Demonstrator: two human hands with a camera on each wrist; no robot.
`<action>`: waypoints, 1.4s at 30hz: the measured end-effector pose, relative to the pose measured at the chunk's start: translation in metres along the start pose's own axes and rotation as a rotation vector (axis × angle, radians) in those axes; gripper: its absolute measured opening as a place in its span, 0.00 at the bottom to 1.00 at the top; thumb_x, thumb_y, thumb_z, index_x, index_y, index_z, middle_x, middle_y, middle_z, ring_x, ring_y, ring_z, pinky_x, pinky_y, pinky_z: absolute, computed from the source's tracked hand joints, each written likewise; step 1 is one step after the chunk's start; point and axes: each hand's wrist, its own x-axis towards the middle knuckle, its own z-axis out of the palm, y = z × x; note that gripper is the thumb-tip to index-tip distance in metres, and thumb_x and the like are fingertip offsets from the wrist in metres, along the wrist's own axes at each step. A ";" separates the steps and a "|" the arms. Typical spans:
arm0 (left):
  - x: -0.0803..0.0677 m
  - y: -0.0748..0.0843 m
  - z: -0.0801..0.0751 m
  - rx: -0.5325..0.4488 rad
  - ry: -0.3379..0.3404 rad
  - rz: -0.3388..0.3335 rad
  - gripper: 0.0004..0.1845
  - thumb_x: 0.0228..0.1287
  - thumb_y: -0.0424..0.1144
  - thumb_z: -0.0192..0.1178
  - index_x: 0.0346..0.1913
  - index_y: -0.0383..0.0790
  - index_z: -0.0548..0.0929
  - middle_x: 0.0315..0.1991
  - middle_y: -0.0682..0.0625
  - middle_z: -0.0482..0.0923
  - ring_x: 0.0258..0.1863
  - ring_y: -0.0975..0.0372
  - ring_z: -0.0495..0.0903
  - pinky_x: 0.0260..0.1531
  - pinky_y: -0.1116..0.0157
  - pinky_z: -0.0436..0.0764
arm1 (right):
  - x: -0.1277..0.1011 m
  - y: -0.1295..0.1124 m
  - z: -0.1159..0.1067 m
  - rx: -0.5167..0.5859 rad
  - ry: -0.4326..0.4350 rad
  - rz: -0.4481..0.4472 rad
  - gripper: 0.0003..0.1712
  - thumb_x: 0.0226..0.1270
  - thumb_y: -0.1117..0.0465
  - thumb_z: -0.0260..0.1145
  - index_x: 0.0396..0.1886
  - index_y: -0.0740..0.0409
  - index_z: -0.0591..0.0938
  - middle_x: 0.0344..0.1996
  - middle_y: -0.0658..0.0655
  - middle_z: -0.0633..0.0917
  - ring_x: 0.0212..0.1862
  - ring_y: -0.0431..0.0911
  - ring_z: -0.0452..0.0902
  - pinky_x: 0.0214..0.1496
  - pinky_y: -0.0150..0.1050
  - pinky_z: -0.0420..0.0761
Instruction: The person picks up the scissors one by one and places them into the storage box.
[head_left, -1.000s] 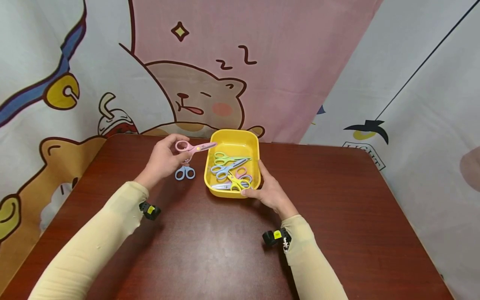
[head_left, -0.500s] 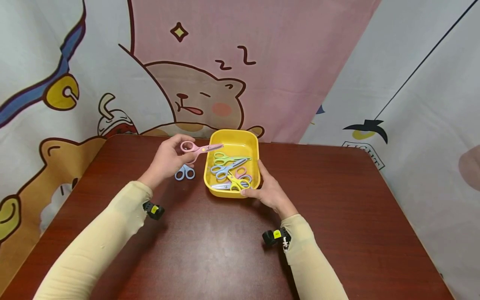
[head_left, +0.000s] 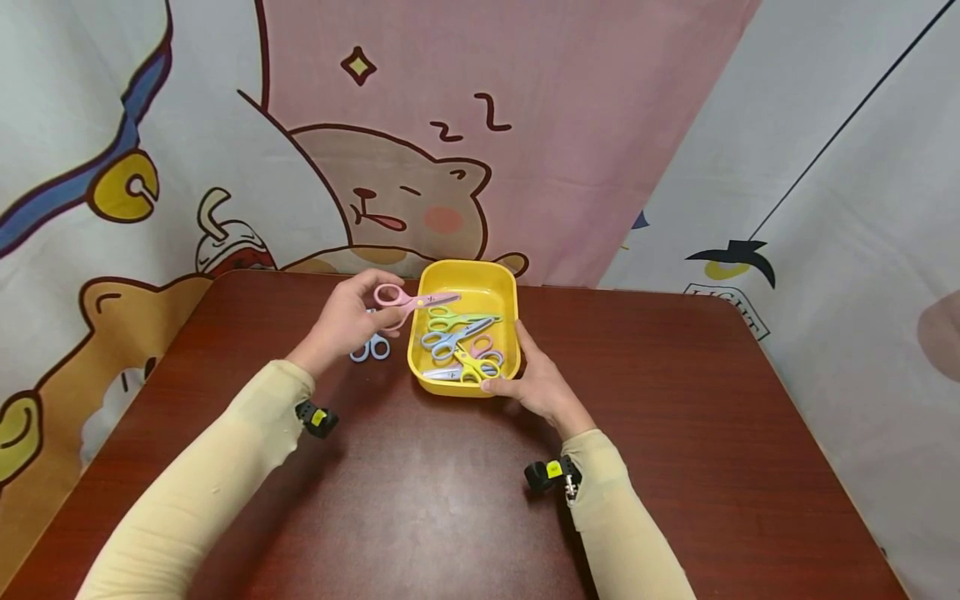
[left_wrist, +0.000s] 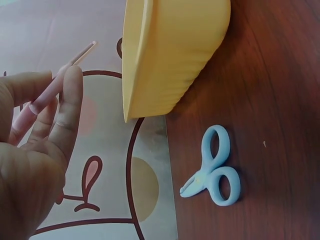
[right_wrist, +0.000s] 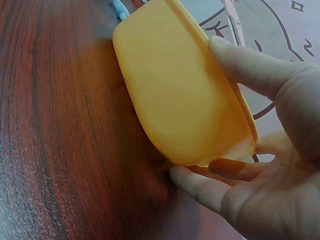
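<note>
A pair of pink scissors is pinched by my left hand, its blades pointing right over the left rim of a yellow plastic bin. My right hand holds the bin's near right corner, thumb on the near rim and fingers along the right side. Inside lie green scissors, blue scissors, yellow scissors and others partly covered beneath. On the table below my left hand, apart from the bin, lies another pair of light blue scissors.
The bin stands near the back edge of a dark red-brown wooden table. Close behind the table hangs a printed cloth with cartoon animals. A black wrist camera sits on my left sleeve, another black wrist camera on the right.
My left hand has moved right with the pink scissors, bringing their blades from the bin's left edge to over its inside. My right hand and the bin stay put.
</note>
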 end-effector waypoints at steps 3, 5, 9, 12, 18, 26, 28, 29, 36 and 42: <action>0.001 0.000 0.002 0.001 -0.010 -0.003 0.22 0.66 0.24 0.67 0.61 0.29 0.77 0.47 0.33 0.80 0.32 0.49 0.88 0.30 0.61 0.89 | 0.000 0.000 0.000 0.000 -0.001 -0.001 0.72 0.53 0.55 0.84 0.86 0.43 0.43 0.82 0.58 0.55 0.80 0.55 0.52 0.80 0.61 0.52; 0.002 0.001 0.004 -0.001 -0.017 -0.004 0.22 0.66 0.25 0.67 0.61 0.30 0.77 0.47 0.34 0.80 0.33 0.49 0.88 0.30 0.61 0.89 | -0.001 0.000 0.000 0.001 -0.001 -0.005 0.72 0.53 0.55 0.84 0.86 0.44 0.43 0.82 0.59 0.56 0.79 0.55 0.53 0.80 0.61 0.53; 0.003 0.004 0.008 0.016 -0.025 0.007 0.21 0.66 0.26 0.68 0.61 0.30 0.78 0.48 0.34 0.81 0.37 0.49 0.87 0.31 0.62 0.89 | -0.001 0.001 0.000 0.003 0.000 -0.006 0.72 0.53 0.55 0.84 0.86 0.43 0.44 0.82 0.59 0.56 0.78 0.55 0.55 0.79 0.61 0.55; 0.004 0.007 0.010 0.064 -0.017 0.025 0.20 0.65 0.28 0.69 0.59 0.31 0.80 0.48 0.36 0.82 0.40 0.50 0.85 0.33 0.65 0.88 | -0.001 0.001 0.000 0.005 0.000 -0.008 0.72 0.53 0.55 0.83 0.86 0.43 0.44 0.82 0.58 0.57 0.77 0.55 0.56 0.79 0.60 0.56; 0.007 0.009 0.017 0.033 -0.036 0.038 0.20 0.64 0.25 0.68 0.59 0.31 0.80 0.48 0.37 0.82 0.41 0.52 0.84 0.32 0.64 0.88 | -0.002 0.000 0.000 0.007 -0.001 -0.013 0.72 0.53 0.55 0.83 0.86 0.44 0.44 0.82 0.59 0.56 0.77 0.55 0.56 0.79 0.60 0.56; 0.010 0.011 0.025 -0.026 -0.064 0.048 0.20 0.64 0.23 0.68 0.58 0.29 0.79 0.47 0.38 0.79 0.40 0.54 0.83 0.33 0.62 0.89 | -0.002 0.001 -0.001 0.009 -0.003 -0.015 0.72 0.53 0.55 0.83 0.86 0.45 0.44 0.82 0.59 0.56 0.78 0.55 0.55 0.79 0.61 0.55; 0.011 0.011 0.026 -0.039 -0.073 0.042 0.21 0.64 0.23 0.67 0.59 0.29 0.78 0.48 0.37 0.79 0.40 0.54 0.84 0.33 0.61 0.89 | -0.002 0.001 0.000 0.010 -0.004 -0.015 0.72 0.53 0.55 0.83 0.86 0.44 0.44 0.82 0.59 0.57 0.78 0.55 0.56 0.79 0.61 0.56; 0.011 0.011 0.028 -0.037 -0.076 0.042 0.21 0.64 0.23 0.67 0.59 0.29 0.78 0.48 0.37 0.79 0.41 0.54 0.84 0.33 0.61 0.89 | -0.002 0.001 0.000 0.011 -0.004 -0.015 0.71 0.53 0.55 0.83 0.86 0.44 0.44 0.82 0.59 0.57 0.77 0.55 0.56 0.79 0.61 0.56; 0.014 0.012 0.035 -0.028 -0.095 0.031 0.22 0.65 0.23 0.67 0.61 0.31 0.78 0.50 0.37 0.78 0.43 0.51 0.84 0.37 0.54 0.89 | -0.002 0.001 0.000 0.009 -0.004 -0.018 0.71 0.54 0.55 0.83 0.86 0.44 0.44 0.81 0.58 0.58 0.76 0.56 0.58 0.79 0.61 0.57; 0.016 0.013 0.040 -0.057 -0.109 0.035 0.22 0.65 0.22 0.66 0.61 0.30 0.77 0.50 0.37 0.77 0.40 0.53 0.85 0.39 0.46 0.88 | -0.002 0.000 -0.001 0.006 -0.005 -0.015 0.71 0.54 0.54 0.83 0.86 0.43 0.44 0.81 0.58 0.58 0.75 0.56 0.59 0.78 0.61 0.58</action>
